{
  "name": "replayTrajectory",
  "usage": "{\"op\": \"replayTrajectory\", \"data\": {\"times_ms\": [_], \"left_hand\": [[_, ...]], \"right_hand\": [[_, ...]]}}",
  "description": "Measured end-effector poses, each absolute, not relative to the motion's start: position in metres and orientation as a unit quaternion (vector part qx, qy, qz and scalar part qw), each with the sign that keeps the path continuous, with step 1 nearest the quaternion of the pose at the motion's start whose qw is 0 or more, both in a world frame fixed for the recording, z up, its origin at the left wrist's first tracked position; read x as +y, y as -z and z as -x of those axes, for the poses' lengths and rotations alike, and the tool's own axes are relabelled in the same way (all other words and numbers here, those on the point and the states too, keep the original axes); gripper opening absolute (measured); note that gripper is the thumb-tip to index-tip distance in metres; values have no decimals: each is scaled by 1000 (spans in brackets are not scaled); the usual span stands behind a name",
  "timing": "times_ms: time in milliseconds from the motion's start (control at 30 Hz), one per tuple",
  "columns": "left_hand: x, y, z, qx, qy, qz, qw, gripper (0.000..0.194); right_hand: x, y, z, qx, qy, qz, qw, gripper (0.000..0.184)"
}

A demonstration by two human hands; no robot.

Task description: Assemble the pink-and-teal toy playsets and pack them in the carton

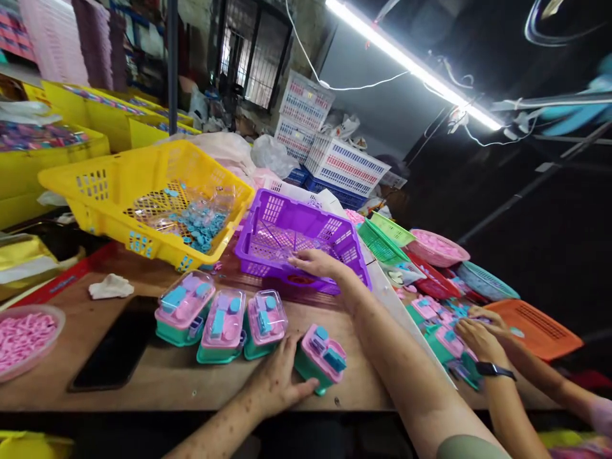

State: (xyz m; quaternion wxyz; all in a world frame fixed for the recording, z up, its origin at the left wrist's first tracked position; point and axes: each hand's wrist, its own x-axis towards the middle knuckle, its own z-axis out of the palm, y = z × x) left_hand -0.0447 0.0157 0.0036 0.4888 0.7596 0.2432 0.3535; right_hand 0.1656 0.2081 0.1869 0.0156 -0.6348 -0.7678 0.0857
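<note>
My left hand [282, 382] lies on the table with fingers spread, its thumb against a small toy box [322, 357] with a green base and a pink top bearing blue and purple pieces. No clear cover shows on that box. To its left stand similar toy boxes under clear lids: one [266, 322] close to my fingertips, a second [222, 325] and a third [185, 306]. My right hand [313, 262] reaches over the near side of a purple basket [301, 280], fingers stretched out. I see nothing held in it. Inside the basket are clear, see-through pieces, hard to make out.
A yellow basket [109, 217] holds blue parts and clear plastic. A black phone [115, 344], a white cloth [111, 287] and a tub of pink pieces [29, 338] are at left. On the right, another person's hands [482, 338] work among similar toys, near an orange basket [535, 325].
</note>
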Motion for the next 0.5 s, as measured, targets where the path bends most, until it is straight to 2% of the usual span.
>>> {"op": "replayTrajectory", "data": {"times_ms": [167, 300, 400, 500], "left_hand": [[14, -5, 45, 241, -352, -765, 483, 89], [14, -4, 44, 238, -352, -771, 475, 94], [16, -4, 42, 236, -350, -776, 469, 96], [18, -4, 44, 236, -348, -781, 462, 91]], "right_hand": [[240, -167, -124, -738, -93, 669, 13, 51], [253, -169, -110, -715, -113, 690, 13, 46], [252, -178, -114, -710, -133, 689, 63, 46], [245, -192, -130, -690, -170, 685, 164, 52]]}}
